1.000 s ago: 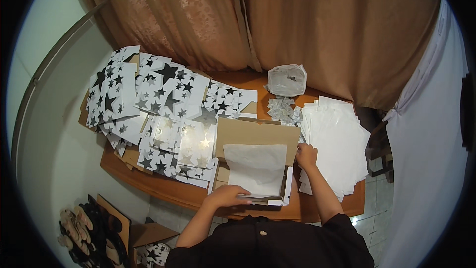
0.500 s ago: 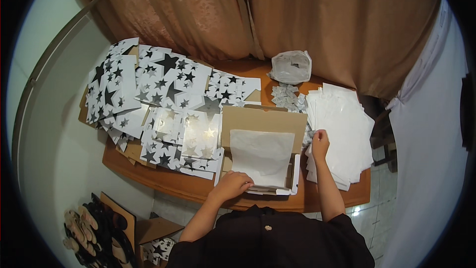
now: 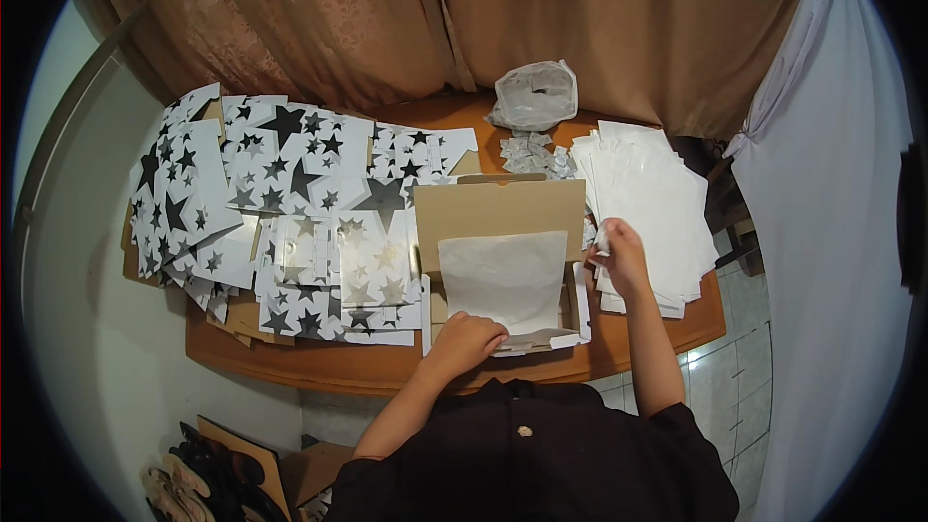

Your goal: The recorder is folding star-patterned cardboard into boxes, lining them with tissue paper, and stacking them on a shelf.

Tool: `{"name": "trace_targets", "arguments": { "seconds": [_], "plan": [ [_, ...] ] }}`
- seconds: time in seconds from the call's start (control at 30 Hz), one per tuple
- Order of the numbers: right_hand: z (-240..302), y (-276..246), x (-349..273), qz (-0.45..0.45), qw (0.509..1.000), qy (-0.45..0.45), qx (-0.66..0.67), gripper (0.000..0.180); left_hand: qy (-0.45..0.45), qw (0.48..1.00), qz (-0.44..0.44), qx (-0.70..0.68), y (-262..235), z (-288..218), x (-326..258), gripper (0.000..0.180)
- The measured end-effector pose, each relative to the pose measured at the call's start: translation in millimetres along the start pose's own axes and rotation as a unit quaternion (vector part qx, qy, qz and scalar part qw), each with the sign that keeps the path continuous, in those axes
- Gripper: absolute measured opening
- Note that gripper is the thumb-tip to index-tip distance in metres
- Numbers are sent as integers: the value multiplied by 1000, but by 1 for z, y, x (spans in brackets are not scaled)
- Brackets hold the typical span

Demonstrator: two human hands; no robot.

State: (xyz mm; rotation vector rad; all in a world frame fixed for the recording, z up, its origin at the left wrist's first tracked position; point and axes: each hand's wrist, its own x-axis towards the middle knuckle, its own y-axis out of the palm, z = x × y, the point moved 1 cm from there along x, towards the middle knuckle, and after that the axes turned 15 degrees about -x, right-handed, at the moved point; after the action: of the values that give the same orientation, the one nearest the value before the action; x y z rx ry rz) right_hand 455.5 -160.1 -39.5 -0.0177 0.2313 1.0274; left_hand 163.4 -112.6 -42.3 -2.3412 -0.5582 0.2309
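In front of me an open cardboard box (image 3: 498, 208) has its brown lid raised, with a white paper sheet (image 3: 503, 275) lining it and leaning up against the lid. At the box's front left edge, my left hand (image 3: 467, 341) grips the rim with fingers together, close to the sheet's lower end. My right hand (image 3: 625, 253) is right of the box, above the edge of the paper stack, pinching a small whitish sachet (image 3: 602, 240). A pile of similar small sachets (image 3: 534, 153) lies behind the box, partly hidden by the lid.
Flattened star-printed cardboard boxes (image 3: 290, 159) cover the left of the wooden table (image 3: 290, 360). A stack of white paper sheets (image 3: 652, 198) lies at right. An open plastic bag (image 3: 537, 97) stands at the back by the brown curtain (image 3: 619, 29). Footwear (image 3: 208, 474) is piled at lower left.
My right hand has lifted slightly from beside the sachets, with a sachet now showing in its fingers. My left hand stays at the box's front edge. The whole view has shifted somewhat.
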Motion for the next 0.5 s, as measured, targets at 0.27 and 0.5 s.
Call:
{"name": "trace_targets", "arguments": {
  "seconds": [0.27, 0.5],
  "plan": [
    [-85, 72, -3, 349, 715, -124, -593, 12, -15, 1000, -6, -20, 2, 3, 4, 18],
    [-26, 77, -17, 329, 776, -101, -528, 13, 14, 999, -18, -25, -9, 11, 15, 17]
  ]
}}
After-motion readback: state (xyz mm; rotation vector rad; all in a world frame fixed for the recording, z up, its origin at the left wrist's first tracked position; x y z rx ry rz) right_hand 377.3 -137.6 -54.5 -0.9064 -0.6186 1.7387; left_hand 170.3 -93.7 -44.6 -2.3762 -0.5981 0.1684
